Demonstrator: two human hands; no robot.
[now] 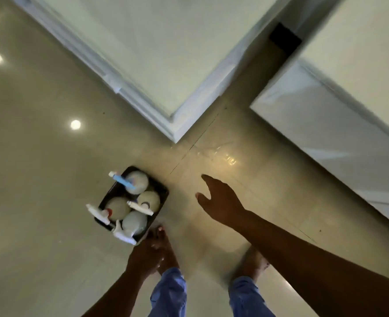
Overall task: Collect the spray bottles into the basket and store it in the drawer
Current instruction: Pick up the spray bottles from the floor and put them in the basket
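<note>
A black basket hangs over the shiny floor, holding several white spray bottles; one has a blue trigger, another a red nozzle ring. My left hand grips the basket's near rim from below the frame centre. My right hand is stretched forward to the right of the basket, fingers straight and spread, holding nothing. The picture is blurred by motion.
A white counter or cabinet top juts toward me, its corner at centre. Another white cabinet block runs along the right, with a narrow dark gap between them. My bare feet stand on beige tiles.
</note>
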